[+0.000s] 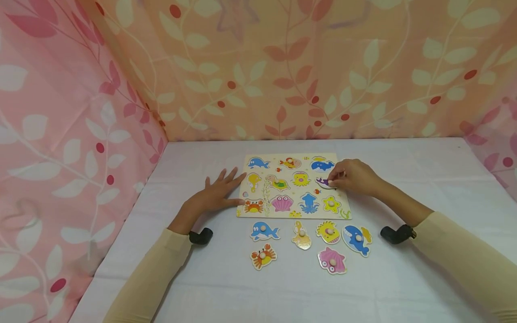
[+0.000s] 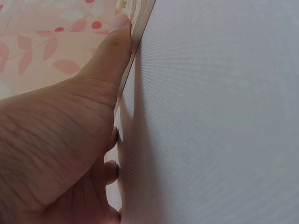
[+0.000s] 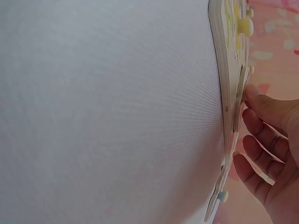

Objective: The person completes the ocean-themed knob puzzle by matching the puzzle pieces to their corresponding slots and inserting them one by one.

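Observation:
A wooden peg puzzle board (image 1: 296,212) with sea animals lies flat on the table. My right hand (image 1: 355,177) pinches a purple puzzle piece (image 1: 323,181) by its knob, at the board's right side. In the right wrist view this piece (image 3: 240,93) tilts against the board, under thumb and fingertips. Fish (image 1: 290,162), turtle (image 1: 278,182) and star (image 1: 331,204) pieces with knobs sit in the board. My left hand (image 1: 218,193) lies with spread fingers at the board's left edge; its thumb (image 2: 112,46) touches that edge.
Loose knobbed pieces lie in front of the board: a dolphin (image 1: 264,232), crab (image 1: 263,256), seahorse (image 1: 301,240), spiky yellow piece (image 1: 328,232), whale (image 1: 355,240) and pink shell (image 1: 332,261). Another piece (image 3: 216,193) shows beyond the board in the right wrist view.

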{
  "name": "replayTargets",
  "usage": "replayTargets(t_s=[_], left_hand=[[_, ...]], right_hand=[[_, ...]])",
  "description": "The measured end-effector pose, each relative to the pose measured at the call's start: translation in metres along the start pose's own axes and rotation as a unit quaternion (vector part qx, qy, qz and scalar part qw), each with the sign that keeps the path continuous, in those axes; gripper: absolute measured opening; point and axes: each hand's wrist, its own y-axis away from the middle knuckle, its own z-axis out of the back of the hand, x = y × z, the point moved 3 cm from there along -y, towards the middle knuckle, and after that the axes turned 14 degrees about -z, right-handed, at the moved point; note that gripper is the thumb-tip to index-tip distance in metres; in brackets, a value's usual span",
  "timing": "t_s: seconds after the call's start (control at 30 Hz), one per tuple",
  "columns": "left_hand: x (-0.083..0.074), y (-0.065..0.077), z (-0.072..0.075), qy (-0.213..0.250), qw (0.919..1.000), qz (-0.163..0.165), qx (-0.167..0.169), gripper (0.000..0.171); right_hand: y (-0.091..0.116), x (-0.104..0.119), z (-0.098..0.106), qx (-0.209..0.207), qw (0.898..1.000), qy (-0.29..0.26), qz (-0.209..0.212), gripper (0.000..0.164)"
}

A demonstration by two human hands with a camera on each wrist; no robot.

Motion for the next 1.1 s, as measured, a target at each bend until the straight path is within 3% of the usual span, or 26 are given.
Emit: replayTargets(t_s=[1.1], left_hand=[[-0.0087,0.0019,0.0051,-0.001,1.0000,0.002,-0.003,0.094]], right_hand=[[0.0001,0.0012,-0.0035,-0.001,1.000,0.005,-0.012,0.008]])
